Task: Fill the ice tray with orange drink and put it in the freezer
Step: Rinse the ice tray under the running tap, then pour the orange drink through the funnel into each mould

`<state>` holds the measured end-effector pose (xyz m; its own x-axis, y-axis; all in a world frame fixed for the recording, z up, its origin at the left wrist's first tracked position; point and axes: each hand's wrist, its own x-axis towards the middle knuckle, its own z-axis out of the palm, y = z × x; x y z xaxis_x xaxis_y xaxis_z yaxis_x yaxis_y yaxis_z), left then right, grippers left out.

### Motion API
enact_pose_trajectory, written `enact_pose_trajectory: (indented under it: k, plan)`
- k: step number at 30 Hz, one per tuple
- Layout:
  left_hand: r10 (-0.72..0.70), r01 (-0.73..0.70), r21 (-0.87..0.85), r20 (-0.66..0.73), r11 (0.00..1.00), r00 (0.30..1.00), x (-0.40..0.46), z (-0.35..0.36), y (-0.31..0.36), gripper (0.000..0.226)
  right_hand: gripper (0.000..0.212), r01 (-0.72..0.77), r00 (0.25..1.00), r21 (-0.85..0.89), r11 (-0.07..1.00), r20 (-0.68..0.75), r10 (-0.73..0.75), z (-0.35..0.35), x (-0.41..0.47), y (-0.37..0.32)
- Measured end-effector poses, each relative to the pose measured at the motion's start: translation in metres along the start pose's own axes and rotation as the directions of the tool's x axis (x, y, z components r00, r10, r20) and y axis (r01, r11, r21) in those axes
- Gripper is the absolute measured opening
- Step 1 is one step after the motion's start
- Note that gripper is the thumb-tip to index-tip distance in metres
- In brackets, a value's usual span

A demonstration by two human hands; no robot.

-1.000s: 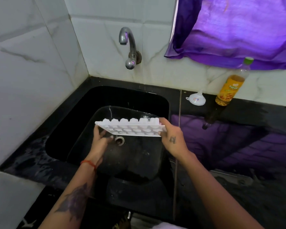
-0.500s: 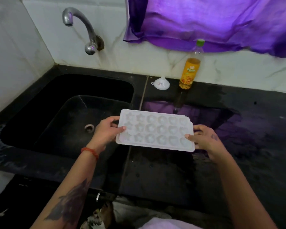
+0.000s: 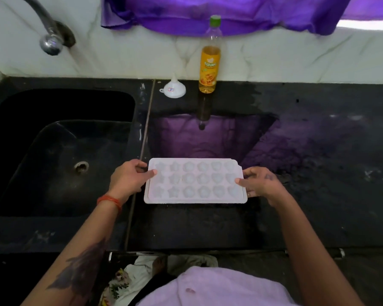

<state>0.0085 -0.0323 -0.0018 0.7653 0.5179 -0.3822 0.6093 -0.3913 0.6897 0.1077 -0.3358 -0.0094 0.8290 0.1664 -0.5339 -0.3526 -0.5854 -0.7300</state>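
Observation:
A white ice tray with star and flower shaped cells lies flat, cells up, at the black counter just right of the sink. My left hand grips its left end, thumb on the rim. My right hand grips its right end. The cells look empty. A bottle of orange drink with a green cap stands upright against the back wall, behind the tray. A small white funnel rests mouth down to the left of the bottle.
A black sink with a drain lies to the left, under a metal tap. A purple cloth hangs over the white marble wall behind. The counter front edge runs close to my body.
I have turned the tray cells up and carried it right, from over the sink to the counter. It now sits lower and level in front of the bottle.

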Motion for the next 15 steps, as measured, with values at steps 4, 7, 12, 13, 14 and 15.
enact_pose_trajectory:
  k: [4, 7, 12, 13, 14, 15]
  plan:
    - [0.283, -0.256, 0.205, -0.111, 0.945, 0.953, 0.015, 0.003, 0.042, 0.045, 0.044, 0.018, 0.995, -0.117, 0.993, -0.091, -0.029, -0.014, 0.005, -0.029]
    - [0.448, -0.439, 0.214, 0.009, 0.873, 0.894, 0.041, 0.02, 0.079, 0.04, 0.045, 0.125, 0.984, -0.213, 0.969, -0.098, -0.148, -0.028, 0.021, -0.071]
    - [0.545, -0.586, 0.395, 0.223, 0.708, 0.808, 0.099, 0.058, 0.118, 0.067, 0.05, 0.29, 0.932, -0.229, 0.929, -0.152, -0.329, -0.038, 0.076, -0.156]
    - [0.511, -0.572, 0.446, 0.262, 0.688, 0.819, 0.11, 0.064, 0.118, 0.075, 0.053, 0.31, 0.922, -0.22, 0.925, -0.167, -0.348, -0.037, 0.09, -0.172]
    - [0.459, -0.551, 0.501, 0.306, 0.667, 0.834, 0.12, 0.07, 0.115, 0.083, 0.057, 0.327, 0.913, -0.208, 0.922, -0.18, -0.365, -0.035, 0.105, -0.188]
    - [0.403, -0.531, 0.552, 0.346, 0.642, 0.847, 0.128, 0.077, 0.108, 0.088, 0.062, 0.346, 0.904, -0.199, 0.917, -0.193, -0.382, -0.032, 0.121, -0.201]
